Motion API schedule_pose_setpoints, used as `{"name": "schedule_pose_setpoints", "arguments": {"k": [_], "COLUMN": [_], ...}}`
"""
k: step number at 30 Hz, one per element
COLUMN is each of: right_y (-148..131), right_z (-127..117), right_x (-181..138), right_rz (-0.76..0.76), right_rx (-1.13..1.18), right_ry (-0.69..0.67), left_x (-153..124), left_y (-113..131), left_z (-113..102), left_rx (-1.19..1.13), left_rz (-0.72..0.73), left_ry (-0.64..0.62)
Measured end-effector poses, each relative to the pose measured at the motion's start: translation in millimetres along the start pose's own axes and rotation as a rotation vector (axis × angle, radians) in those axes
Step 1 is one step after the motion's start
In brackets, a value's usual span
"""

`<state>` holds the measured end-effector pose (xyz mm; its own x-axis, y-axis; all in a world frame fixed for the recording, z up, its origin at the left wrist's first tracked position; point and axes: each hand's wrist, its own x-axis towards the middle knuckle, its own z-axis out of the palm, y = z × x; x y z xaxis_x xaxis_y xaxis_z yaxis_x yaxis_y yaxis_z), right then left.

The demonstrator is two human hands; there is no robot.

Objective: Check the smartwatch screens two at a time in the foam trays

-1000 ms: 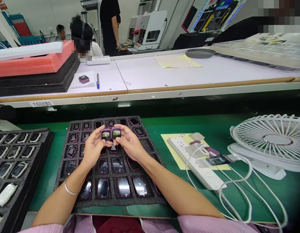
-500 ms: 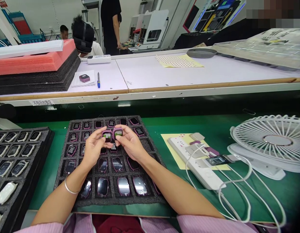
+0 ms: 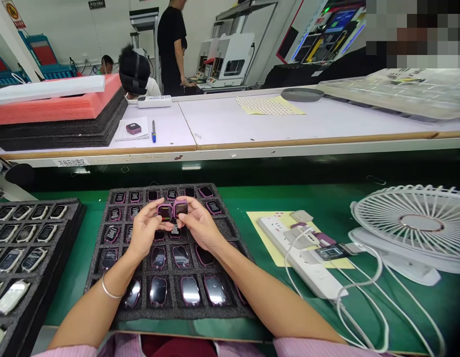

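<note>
My left hand [image 3: 145, 229] is closed on a purple-framed smartwatch case [image 3: 165, 212] without a strap, its screen lit with a little green and red. Held right beside it, a second purple watch case [image 3: 181, 209] is pinched in my right hand [image 3: 199, 224]; its screen looks dark. Both cases are raised over a grey foam tray [image 3: 170, 308] whose compartments hold several purple watch cases, some with white text on their screens. The frames of the two held cases appear to touch. My forearms and hands cover part of the tray.
A second foam tray [image 3: 61, 248] with pale watch cases stands at left. To the right lie a white power strip [image 3: 300, 258] with cables, a yellow sheet [image 3: 258, 223] and a white fan [image 3: 412, 223]. A raised shelf [image 3: 222, 131] runs behind; people are beyond it.
The brighter green-and-white pictures on both held screens have gone; the left shows a small coloured patch, the right is dark. My view has tilted up slightly. Both hands keep their hold.
</note>
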<state>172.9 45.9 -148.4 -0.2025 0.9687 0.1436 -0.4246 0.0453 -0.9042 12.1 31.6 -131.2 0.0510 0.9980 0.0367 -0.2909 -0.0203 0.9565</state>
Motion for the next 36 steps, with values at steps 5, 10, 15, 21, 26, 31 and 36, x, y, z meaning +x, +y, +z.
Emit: {"name": "schedule_pose_setpoints", "arguments": {"k": [5,10,15,21,26,31,36], "right_y": [-2.0,-32.4,-91.8,-155.5,-188.3,-206.2,-213.3], "right_z": [-0.3,3.6,17.1,30.7,39.3,47.6,54.7], "right_x": [5.5,28.5,60.1,77.3,78.5,79.2,77.1], "right_rz": [0.028,-0.023,-0.153,-0.297,-0.421,-0.493,-0.532], "right_rx": [0.103,0.1,0.069,0.011,-0.104,-0.141,-0.162], "right_ry": [-0.018,-0.058,-0.177,-0.303,-0.395,-0.432,-0.433], "left_x": [3.8,21.9,46.6,61.6,66.0,65.7,59.4], "left_y": [3.7,34.7,86.3,134.7,159.5,176.8,186.3], "left_z": [-1.1,6.1,25.8,48.9,58.4,63.9,67.9], "left_rx": [-0.047,-0.068,-0.022,0.057,0.132,0.139,0.136], "left_rz": [-0.006,0.054,0.252,0.518,0.712,0.769,0.791], "left_ry": [0.012,-0.061,-0.147,-0.213,-0.228,-0.217,-0.202]}}
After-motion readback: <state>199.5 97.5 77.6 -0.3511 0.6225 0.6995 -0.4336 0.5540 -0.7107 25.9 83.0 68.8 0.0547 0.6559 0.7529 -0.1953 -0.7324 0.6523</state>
